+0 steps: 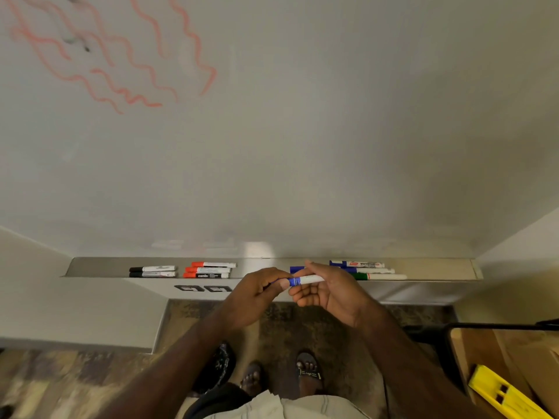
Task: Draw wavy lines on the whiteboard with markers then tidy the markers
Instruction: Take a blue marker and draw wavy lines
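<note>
Both hands (260, 293) (328, 293) pinch the blue marker (305, 280) before the tray's (99, 266) front edge.

The whiteboard (302, 131) fills the far side, with wavy lines (121, 65) at its far left. Along its near edge runs a tray (99, 267). On the tray lie two markers (152, 271) at left, three markers (208, 270) just right of them, and more markers (370, 270) at right. Nearer than the tray, both hands meet on one marker (304, 280), left hand (257, 294) beside right hand (329, 293).
</note>
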Tool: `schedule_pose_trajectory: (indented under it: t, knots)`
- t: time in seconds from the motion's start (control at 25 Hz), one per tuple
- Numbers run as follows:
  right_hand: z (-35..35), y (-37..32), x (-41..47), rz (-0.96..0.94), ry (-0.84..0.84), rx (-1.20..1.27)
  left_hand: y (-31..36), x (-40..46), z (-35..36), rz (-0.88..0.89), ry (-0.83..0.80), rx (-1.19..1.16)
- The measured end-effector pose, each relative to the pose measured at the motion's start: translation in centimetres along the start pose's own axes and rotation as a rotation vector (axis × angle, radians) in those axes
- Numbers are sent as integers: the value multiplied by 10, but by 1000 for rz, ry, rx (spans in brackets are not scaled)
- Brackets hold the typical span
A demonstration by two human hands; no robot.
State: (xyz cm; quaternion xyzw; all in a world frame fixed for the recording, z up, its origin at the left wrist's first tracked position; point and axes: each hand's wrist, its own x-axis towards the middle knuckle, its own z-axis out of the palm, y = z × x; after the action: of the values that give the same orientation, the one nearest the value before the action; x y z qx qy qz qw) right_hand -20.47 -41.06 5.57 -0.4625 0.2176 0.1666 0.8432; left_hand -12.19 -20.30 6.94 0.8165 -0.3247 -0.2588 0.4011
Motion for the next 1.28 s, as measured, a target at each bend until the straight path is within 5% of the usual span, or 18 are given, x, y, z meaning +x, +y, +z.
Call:
schedule_pose_trajectory:
  t: [0.76, 1.0, 1.28]
  knots:
    - [75, 30, -3, 31, -46, -109, -39, -63, -54, -222, -182, -423]
    - [97, 34, -8, -41, -29, -115, -35, -65, -54, -77, -151, -107]
    - [117, 35, -22, -23, 77, -192, -20, -75, -60, 46, -200, -121]
